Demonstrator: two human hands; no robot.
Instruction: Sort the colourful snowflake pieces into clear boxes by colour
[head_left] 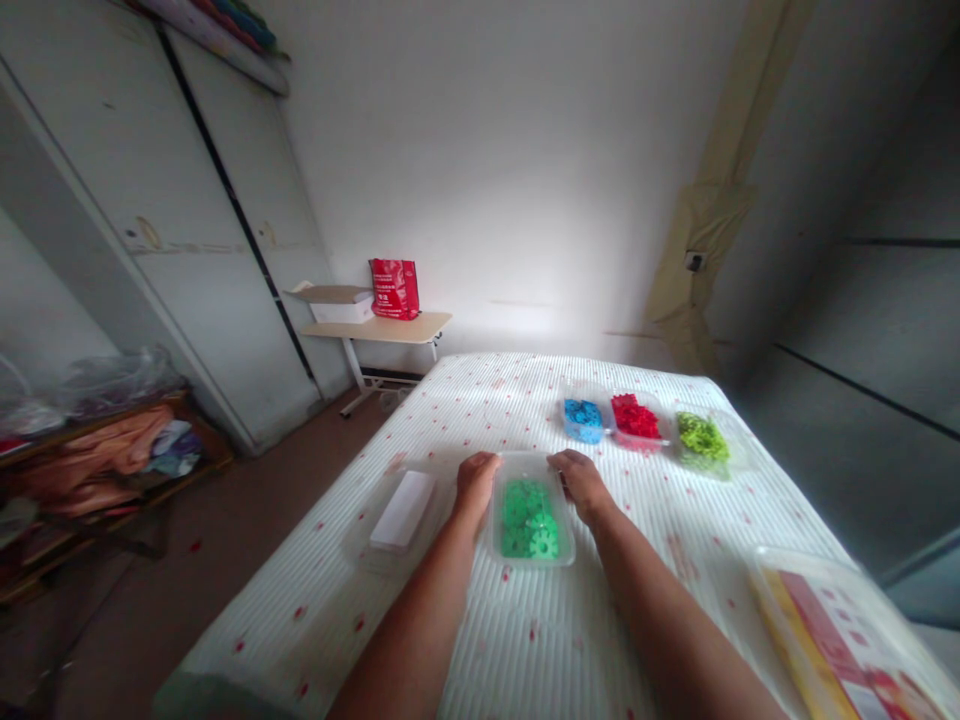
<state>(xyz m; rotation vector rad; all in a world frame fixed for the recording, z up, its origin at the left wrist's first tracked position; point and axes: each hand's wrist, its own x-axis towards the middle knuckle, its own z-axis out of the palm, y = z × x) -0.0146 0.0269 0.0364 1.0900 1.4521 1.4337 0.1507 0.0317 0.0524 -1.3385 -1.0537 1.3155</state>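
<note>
Head view: both hands share a clear plastic tub (531, 563), which sits over the ribbed white cover (487, 640) at the centre of the work; take it as the middle of the clock. The left hand (476, 478) closes on its edge at about eleven o'clock, and the right hand (581, 478) does likewise at about one. Each grip looks narrow, fingers curled at the rim; the undersides are hidden, so I cannot tell how far the fingertips reach beneath, nor whether the tub is fully resting. Holding opposite sides probably keeps it level, so that the loose green gear-shaped pieces (529, 515) stay inside; these lie heaped, thickest towards six o'clock.

At one o'clock stands a tub of blue pieces (583, 412), at two a tub of red pieces (636, 415), and between two and three a tub of lime-green pieces (701, 434). One colour to a tub suggests the walls serve to keep the kinds from mixing. At nine o'clock a white block (403, 510) lies in or on a clear tray, too blurred to say which. At four is a larger container with a printed label (832, 640), near the cover's edge.
</note>
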